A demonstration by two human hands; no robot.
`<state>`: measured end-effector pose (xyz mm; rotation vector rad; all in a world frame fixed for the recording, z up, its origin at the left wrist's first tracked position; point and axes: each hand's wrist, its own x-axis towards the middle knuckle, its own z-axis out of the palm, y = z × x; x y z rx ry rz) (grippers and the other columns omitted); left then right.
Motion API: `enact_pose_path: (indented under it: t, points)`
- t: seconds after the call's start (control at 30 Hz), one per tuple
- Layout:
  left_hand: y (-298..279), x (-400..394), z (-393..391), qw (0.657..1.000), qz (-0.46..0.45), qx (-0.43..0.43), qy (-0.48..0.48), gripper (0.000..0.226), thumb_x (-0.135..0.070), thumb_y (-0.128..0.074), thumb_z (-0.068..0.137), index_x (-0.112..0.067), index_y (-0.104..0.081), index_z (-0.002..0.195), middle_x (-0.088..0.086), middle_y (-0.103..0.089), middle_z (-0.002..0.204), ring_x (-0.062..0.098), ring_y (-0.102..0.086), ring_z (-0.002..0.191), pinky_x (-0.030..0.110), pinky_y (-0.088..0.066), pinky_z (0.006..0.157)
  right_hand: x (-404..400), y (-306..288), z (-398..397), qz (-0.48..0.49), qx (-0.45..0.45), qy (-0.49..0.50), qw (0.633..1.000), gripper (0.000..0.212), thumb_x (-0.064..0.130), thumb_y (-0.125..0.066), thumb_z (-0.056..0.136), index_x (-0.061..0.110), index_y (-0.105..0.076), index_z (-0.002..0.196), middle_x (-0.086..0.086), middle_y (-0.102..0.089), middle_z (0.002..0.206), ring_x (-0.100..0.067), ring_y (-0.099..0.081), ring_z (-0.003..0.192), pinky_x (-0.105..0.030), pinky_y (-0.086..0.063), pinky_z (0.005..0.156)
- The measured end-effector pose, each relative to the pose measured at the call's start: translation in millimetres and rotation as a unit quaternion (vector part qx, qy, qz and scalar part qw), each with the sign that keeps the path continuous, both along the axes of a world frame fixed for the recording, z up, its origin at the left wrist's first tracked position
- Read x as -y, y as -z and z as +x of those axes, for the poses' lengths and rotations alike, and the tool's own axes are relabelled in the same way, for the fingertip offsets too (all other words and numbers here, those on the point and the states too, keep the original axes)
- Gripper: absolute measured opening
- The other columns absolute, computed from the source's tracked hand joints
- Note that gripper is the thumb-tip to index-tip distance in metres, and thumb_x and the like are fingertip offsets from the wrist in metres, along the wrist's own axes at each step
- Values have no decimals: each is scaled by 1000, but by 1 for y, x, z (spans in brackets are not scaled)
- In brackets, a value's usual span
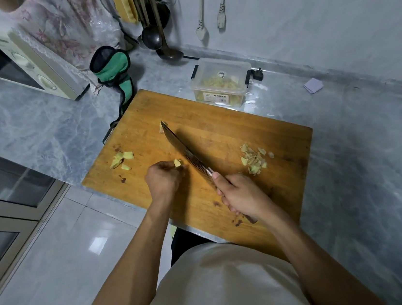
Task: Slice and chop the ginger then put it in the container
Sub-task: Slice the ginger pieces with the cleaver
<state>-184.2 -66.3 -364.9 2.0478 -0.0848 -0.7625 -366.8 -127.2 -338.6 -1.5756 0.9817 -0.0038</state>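
The left hand (164, 179) pinches a ginger piece (177, 163) on the cutting board (217, 130), just left of the knife (186, 151) gripped by the right hand (244, 195), blade running away from the person

Grey marbled tabletop (27, 128) meets a pale wall (317, 11) (two plugs (212, 25) dangling); glossy floor tiles (63, 258) reflect light, microwave (32, 64) at left.

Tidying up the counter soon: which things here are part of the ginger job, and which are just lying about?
In use: ginger, knife, board, container, left hand, right hand.
Lying about: microwave, green cloth, ladle, paper scrap.
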Motion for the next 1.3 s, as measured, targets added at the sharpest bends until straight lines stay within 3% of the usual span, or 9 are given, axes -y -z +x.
enact_pose_path:
  t: [0.1, 0.3, 0.5, 0.63, 0.73, 0.87, 0.97, 1.3]
  points:
    - [-1, 2, -5, 992, -50, -86, -82, 19, 6, -67, 87, 6, -64, 106, 13, -71, 79, 21, -68, 66, 32, -59, 69, -3, 0, 3, 4, 1, -2, 1000, 52, 57, -41, 103, 15, -58, 78, 6, -55, 55, -8, -48, 43, -25, -40, 46]
    - [0, 1, -6, 983, -43, -101, -149, 11, 5, -58, 93, 2, -67, 99, 7, -67, 71, 9, -62, 47, 17, -50, 43, -8, 0, 7, 22, -1, -24, 999, 51, 57, -41, 103, 16, -57, 77, 3, -53, 57, -8, -44, 43, -26, -39, 46]
    - [2, 0, -1, 963, -75, -180, -184, 16, 9, -60, 91, -5, -68, 91, 5, -68, 81, 3, -63, 43, 17, -53, 47, -5, -16, 5, -35, -10, -50, 998, 56, 55, -36, 105, 13, -58, 75, 2, -53, 58, -9, -47, 46, -30, -40, 52]
    - [1, -1, -6, 954, -74, -191, -218, 13, 4, -65, 88, -5, -75, 89, 10, -74, 90, 17, -69, 63, 25, -60, 61, -4, -22, 1, -99, -26, -99, 990, 57, 57, -36, 104, 17, -51, 66, 1, -52, 61, -14, -48, 53, -37, -41, 56]
    - [4, -1, -6, 962, -71, -175, -198, 20, 9, -58, 90, -1, -74, 97, 15, -74, 98, 16, -72, 68, 22, -58, 56, -5, -27, -1, -131, -35, -122, 983, 57, 56, -36, 105, 19, -43, 61, 4, -46, 58, -14, -44, 51, -34, -35, 52]
    - [4, 1, -6, 960, -59, -169, -215, 23, 0, -55, 93, -7, -77, 95, 13, -75, 88, 28, -74, 76, 35, -62, 73, -6, -32, -2, -152, -38, -137, 978, 57, 56, -36, 104, 17, -44, 63, 3, -45, 59, -15, -43, 52, -36, -35, 51]
    - [5, 2, -9, 961, -60, -165, -214, 24, -1, -54, 94, -8, -77, 95, 11, -75, 90, 29, -74, 80, 38, -61, 80, -6, -34, -3, -147, -41, -139, 979, 58, 56, -35, 104, 16, -44, 64, 2, -44, 58, -15, -43, 51, -37, -35, 51]
    - [2, 2, -17, 969, -66, -133, -195, 23, -1, -51, 96, -1, -72, 104, 17, -74, 97, 32, -73, 86, 36, -62, 69, -4, -39, -4, -155, -57, -150, 975, 57, 54, -34, 105, 15, -43, 64, 0, -47, 62, -17, -46, 55, -39, -38, 53]
